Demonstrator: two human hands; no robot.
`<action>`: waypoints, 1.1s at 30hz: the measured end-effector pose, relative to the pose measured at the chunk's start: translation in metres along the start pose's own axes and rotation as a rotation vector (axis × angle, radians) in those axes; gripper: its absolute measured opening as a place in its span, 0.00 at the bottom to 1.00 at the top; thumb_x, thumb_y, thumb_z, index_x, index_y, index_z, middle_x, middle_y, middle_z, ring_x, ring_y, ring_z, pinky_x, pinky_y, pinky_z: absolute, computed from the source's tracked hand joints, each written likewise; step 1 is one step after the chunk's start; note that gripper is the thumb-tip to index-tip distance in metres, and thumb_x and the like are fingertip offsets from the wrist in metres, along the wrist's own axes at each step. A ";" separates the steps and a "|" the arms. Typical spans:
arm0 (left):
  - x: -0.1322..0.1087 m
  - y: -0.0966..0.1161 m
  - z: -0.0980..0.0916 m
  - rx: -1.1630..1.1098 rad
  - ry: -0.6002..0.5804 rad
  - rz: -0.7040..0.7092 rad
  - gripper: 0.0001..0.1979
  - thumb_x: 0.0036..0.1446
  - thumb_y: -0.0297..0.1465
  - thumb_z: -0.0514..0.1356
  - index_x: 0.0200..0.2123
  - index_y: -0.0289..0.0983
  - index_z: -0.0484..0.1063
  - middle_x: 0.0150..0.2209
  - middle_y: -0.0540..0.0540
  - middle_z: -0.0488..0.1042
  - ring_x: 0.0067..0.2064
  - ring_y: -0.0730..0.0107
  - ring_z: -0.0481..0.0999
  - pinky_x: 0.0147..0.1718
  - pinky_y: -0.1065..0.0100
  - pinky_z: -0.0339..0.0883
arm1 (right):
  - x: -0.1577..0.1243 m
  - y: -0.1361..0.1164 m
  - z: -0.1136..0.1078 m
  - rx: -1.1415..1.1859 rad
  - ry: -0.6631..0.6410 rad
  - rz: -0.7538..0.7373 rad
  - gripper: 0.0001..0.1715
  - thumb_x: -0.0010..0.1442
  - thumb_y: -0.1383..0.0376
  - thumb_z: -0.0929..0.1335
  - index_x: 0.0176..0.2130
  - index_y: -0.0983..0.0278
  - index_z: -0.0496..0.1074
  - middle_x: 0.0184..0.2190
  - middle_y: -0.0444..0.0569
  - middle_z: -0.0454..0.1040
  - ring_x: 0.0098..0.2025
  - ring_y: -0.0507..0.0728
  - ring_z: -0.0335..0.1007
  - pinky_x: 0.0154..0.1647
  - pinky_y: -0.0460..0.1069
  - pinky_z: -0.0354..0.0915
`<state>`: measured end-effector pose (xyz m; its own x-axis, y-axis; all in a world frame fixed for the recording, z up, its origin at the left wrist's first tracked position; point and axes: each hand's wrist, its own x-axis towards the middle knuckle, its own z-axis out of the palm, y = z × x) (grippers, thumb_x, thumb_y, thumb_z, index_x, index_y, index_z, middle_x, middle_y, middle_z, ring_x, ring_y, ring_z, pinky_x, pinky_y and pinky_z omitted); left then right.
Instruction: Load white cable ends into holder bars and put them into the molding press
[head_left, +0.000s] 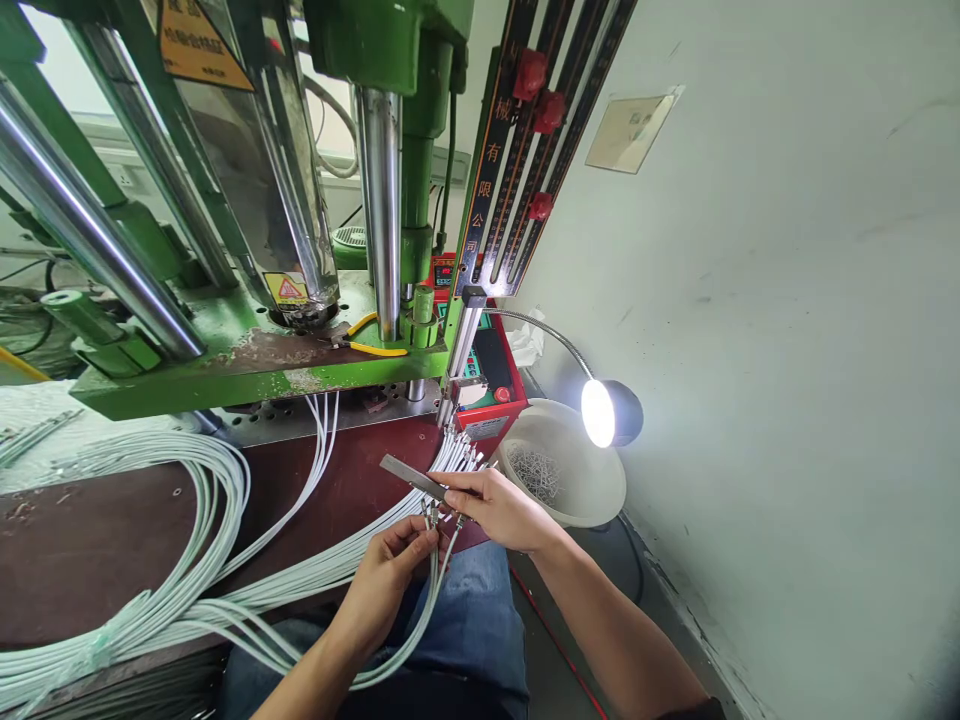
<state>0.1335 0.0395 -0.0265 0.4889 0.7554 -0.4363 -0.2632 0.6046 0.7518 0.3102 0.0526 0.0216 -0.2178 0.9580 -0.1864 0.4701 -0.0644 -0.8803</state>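
Observation:
My left hand (401, 560) is closed on the ends of white cables (431, 600), pinched between thumb and fingers. These cables hang in a loop over my lap. In my right hand (495, 505), a flat metal strip like a blade or file (409, 475) is gripped, its free end pointing up and left. The strip's near end lies just above the metal tips (433, 515) of the held cables; whether they touch I cannot tell. Beside my hands, a bundle of white cables (360, 545) runs across the dark red tabletop (367, 465), with metal connectors (461, 450) at its right end.
A green press machine (262, 385) stands ahead, with yellow-handled pliers (375, 349) on its plate. A red control box (510, 400) is on the right. Beyond it sit a white tub of small metal-looking scraps (600, 490) and a lit gooseneck lamp (611, 412). Coiled cables (225, 480) lie left.

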 end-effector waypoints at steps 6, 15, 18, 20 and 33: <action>0.001 0.005 0.000 0.053 -0.020 0.055 0.13 0.46 0.38 0.70 0.25 0.36 0.72 0.24 0.51 0.73 0.25 0.74 0.67 0.31 0.70 0.63 | -0.002 0.000 -0.001 0.002 -0.026 0.037 0.26 0.62 0.64 0.63 0.56 0.66 0.73 0.26 0.43 0.72 0.27 0.49 0.60 0.33 0.45 0.60; -0.001 0.008 0.000 0.259 -0.001 0.131 0.16 0.50 0.45 0.65 0.26 0.36 0.76 0.25 0.48 0.75 0.30 0.69 0.70 0.35 0.68 0.62 | -0.001 0.005 0.003 0.087 -0.009 0.020 0.25 0.62 0.61 0.63 0.55 0.66 0.74 0.38 0.48 0.79 0.40 0.56 0.71 0.46 0.50 0.64; -0.003 0.011 0.001 0.239 -0.012 0.120 0.17 0.51 0.46 0.65 0.28 0.36 0.76 0.26 0.48 0.75 0.30 0.68 0.71 0.34 0.68 0.63 | -0.001 0.008 0.003 0.092 0.000 0.015 0.25 0.62 0.61 0.63 0.55 0.66 0.74 0.36 0.48 0.78 0.39 0.55 0.70 0.45 0.50 0.64; -0.003 0.012 0.002 0.226 -0.013 0.114 0.16 0.50 0.45 0.65 0.29 0.36 0.75 0.27 0.48 0.76 0.29 0.69 0.71 0.32 0.68 0.64 | -0.001 0.007 0.002 0.068 0.007 0.016 0.25 0.61 0.61 0.63 0.55 0.67 0.74 0.34 0.47 0.78 0.35 0.53 0.68 0.42 0.48 0.64; 0.003 0.000 0.005 0.196 0.053 0.112 0.17 0.47 0.44 0.67 0.22 0.36 0.69 0.18 0.52 0.69 0.18 0.79 0.59 0.20 0.72 0.53 | -0.001 0.000 0.005 0.056 -0.003 -0.008 0.26 0.61 0.63 0.63 0.56 0.64 0.73 0.34 0.46 0.76 0.35 0.53 0.66 0.41 0.48 0.62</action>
<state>0.1393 0.0404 -0.0254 0.4198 0.8303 -0.3664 -0.1438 0.4595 0.8764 0.3064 0.0504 0.0194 -0.2244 0.9577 -0.1803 0.4197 -0.0720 -0.9048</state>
